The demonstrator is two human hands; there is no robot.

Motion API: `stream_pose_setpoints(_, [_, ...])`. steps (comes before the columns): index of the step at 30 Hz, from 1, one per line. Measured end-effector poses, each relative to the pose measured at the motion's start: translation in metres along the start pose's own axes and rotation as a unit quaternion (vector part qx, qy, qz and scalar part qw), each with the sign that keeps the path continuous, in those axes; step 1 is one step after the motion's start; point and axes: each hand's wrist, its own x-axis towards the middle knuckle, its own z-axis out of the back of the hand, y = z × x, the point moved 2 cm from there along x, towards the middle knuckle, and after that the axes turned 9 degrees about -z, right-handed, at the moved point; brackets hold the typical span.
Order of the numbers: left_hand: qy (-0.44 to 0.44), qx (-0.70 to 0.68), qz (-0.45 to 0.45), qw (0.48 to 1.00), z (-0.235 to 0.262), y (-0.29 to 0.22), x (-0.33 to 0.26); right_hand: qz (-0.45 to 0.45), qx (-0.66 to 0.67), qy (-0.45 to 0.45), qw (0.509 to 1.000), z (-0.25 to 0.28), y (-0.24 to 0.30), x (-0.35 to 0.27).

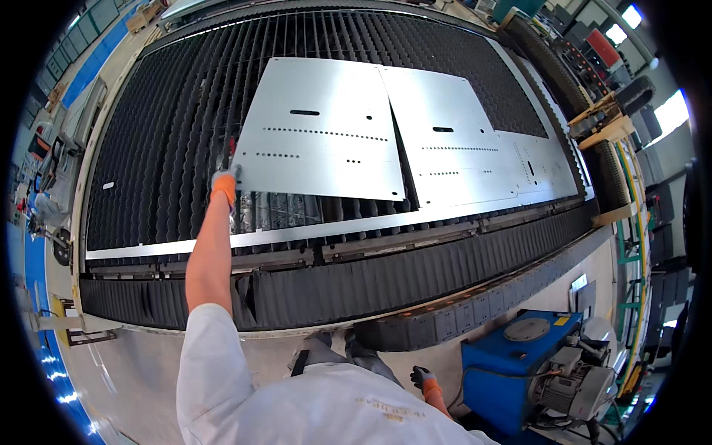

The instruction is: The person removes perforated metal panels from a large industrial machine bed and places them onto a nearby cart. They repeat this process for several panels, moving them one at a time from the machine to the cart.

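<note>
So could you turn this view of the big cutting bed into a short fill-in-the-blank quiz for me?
1. The left hand grips the near-left ____ of a cut metal sheet.
2. The sheets lie on a bed of dark, toothed ____.
3. The right hand hangs low beside a ____ machine on the floor.
4. Both hands wear ____.

Missing words: corner; slats; blue; gloves

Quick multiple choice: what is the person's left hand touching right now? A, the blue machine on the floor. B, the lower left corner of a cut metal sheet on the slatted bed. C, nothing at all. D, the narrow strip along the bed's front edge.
B: the gloved left hand is stretched out to the near left corner of the left metal sheet, which lies on the slatted bed.
</note>
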Motion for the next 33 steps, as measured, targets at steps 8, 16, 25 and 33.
stream_pose_setpoints(8, [0.03, -0.282, 0.022, 0.959, 0.068, -0.033, -0.091, -0.003, 0.022, -0.021, 1.0, -0.006, 0.002, -0.01])
stream_pose_setpoints(16, [0.01, 0.309, -0.022, 0.951, 0.17, 0.167, -0.189, 0.068, 0.002, -0.054, 0.996, 0.016, 0.057, -0.011])
stream_pose_setpoints(25, [0.239, -0.16, -0.129, 0.949, -0.042, -0.089, -0.329, 0.272, 0.28, -0.087, 0.917, 0.117, 0.106, 0.017])
stream_pose_setpoints(33, [0.274, -0.217, -0.129, 0.928, -0.286, -0.258, -0.339, 0.376, 0.183, -0.212, 0.883, 0.131, 0.181, -0.032])
